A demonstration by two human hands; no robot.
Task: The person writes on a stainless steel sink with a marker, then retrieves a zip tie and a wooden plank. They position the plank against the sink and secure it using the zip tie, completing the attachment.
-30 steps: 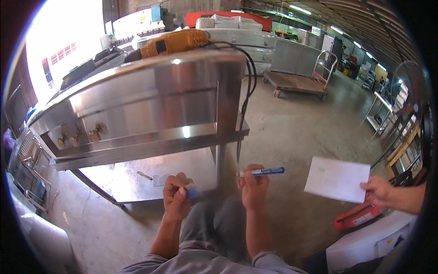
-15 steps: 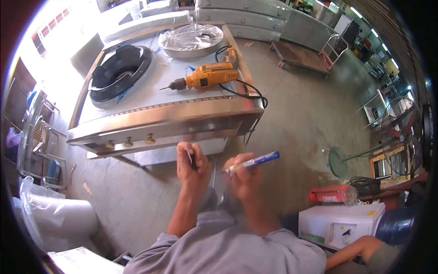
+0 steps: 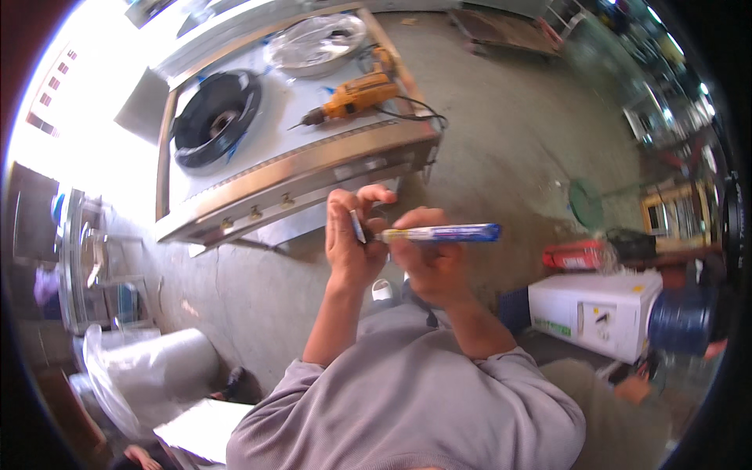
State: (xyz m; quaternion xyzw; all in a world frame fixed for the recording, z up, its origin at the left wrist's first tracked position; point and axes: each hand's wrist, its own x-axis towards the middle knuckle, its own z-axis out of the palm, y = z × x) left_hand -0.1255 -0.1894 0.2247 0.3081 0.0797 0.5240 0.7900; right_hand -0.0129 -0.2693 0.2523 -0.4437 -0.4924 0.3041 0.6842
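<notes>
Concrete floor spreads through a cluttered workshop, with strong daylight at the far left and a flatbed trolley at the far right. Ahead, slightly left, stands a steel bench. On it lie a corded orange drill, a black ring-shaped part to its left, and a round piece under clear plastic at the far side. Near left is a plastic-wrapped roll; near right, a white box.

Close to the wearer, between body and bench, both hands meet in mid-air. The right hand pinches a blue-and-white marker near its left end, between thumb and fingers; the marker lies nearly level, its blue end pointing right. The left hand has curled fingers pinching a small, thin pale piece, too blurred to identify. The marker's left end is beside that hand; whether they touch cannot be told.

The step in hand appears to be bringing marker and piece together. The next move seems to call for a steady left hand and careful alignment of the marker's left end.
</notes>
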